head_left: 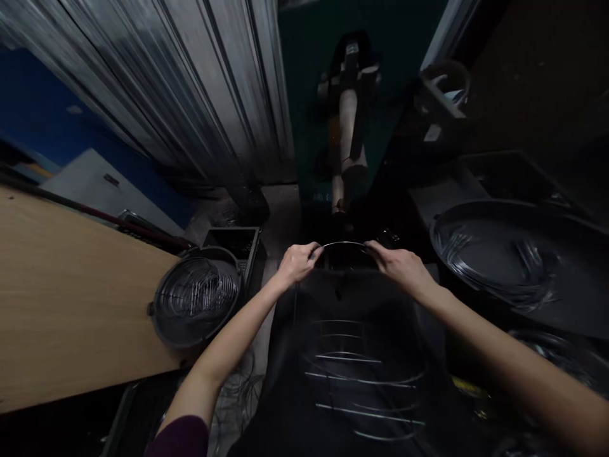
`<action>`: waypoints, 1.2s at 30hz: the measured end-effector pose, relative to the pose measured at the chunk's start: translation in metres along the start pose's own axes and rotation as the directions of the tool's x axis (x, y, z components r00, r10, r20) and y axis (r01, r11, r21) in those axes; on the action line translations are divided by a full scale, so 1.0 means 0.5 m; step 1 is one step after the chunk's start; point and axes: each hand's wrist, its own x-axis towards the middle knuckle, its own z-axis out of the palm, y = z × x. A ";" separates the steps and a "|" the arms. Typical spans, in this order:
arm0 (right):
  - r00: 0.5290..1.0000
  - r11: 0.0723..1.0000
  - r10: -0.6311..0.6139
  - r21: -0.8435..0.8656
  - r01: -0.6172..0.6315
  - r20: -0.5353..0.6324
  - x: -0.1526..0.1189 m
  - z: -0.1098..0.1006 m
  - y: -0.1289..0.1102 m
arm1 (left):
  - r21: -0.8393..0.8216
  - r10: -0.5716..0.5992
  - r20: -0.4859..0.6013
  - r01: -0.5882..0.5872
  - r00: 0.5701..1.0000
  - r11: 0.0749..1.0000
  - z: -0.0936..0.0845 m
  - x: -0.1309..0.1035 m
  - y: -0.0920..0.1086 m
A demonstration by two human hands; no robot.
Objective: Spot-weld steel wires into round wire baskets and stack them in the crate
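Observation:
A thin curved metal wire (pixel 346 242) spans the gap between my two hands, in front of a machine's electrodes. My left hand (pixel 301 261) pinches its left end. My right hand (pixel 396 261) has its fingers closed on the other end. Below them, across the dark apron on my lap (pixel 285 381), lie several bent and straight metal wires (pixel 364 379). Just beyond the wire stands a dark green machine (pixel 309 127) with thick copper-coloured electrode arms (pixel 349 120). Its lower parts are lost in shadow.
To the left, a black bucket (pixel 164 317) holds many wire rings, beside a wooden board (pixel 85 298) and a dark crate (pixel 254 247). At right is a wide black basin (pixel 514 209) with bundles of wire (pixel 457 254). A corrugated metal wall (pixel 190 76) rises behind.

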 end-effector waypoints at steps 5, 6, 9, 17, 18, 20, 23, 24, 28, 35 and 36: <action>0.994 0.998 -0.003 -0.068 0.010 0.109 0.029 -0.018 0.001 | 0.063 -0.017 0.025 0.016 1.000 0.998 0.018 0.018 -0.009; 0.993 0.997 -0.002 -0.076 0.011 0.121 0.034 -0.023 0.000 | 0.089 -0.022 0.028 0.019 0.999 0.996 0.014 0.023 -0.009; 0.993 0.993 0.002 -0.117 0.013 0.121 0.049 -0.034 -0.001 | 0.085 -0.013 0.025 0.010 1.000 0.996 -0.009 0.041 -0.005; 0.996 0.994 -0.051 -0.098 0.058 0.077 0.097 -0.054 0.017 | -0.009 -0.027 0.040 0.027 0.999 1.000 -0.051 0.086 0.007; 0.996 0.994 -0.057 -0.094 0.064 0.075 0.102 -0.058 0.019 | -0.024 -0.025 0.034 0.026 0.999 0.999 -0.052 0.091 0.006; 0.996 0.994 -0.059 -0.092 0.065 0.072 0.111 -0.064 0.020 | -0.059 -0.019 0.021 0.020 1.000 0.998 -0.054 0.099 0.004; 0.996 0.994 -0.048 -0.093 0.055 0.075 0.120 -0.070 0.021 | -0.081 -0.009 0.011 0.010 1.000 0.997 -0.056 0.109 0.000; 0.996 0.995 -0.044 -0.091 0.051 0.077 0.123 -0.072 0.021 | -0.078 -0.007 0.012 0.008 1.000 0.997 -0.056 0.113 -0.001; 0.996 0.994 -0.049 -0.090 0.055 0.071 0.133 -0.075 0.026 | -0.068 0.003 0.006 -0.003 1.000 0.998 -0.059 0.127 -0.002; 0.997 0.995 -0.024 -0.096 0.031 0.073 0.150 -0.078 0.035 | -0.084 0.032 0.007 -0.031 0.999 0.996 -0.064 0.151 -0.002; 0.997 0.995 -0.024 -0.093 0.031 0.073 0.151 -0.077 0.035 | -0.085 0.033 0.009 -0.032 0.999 0.996 -0.064 0.152 -0.002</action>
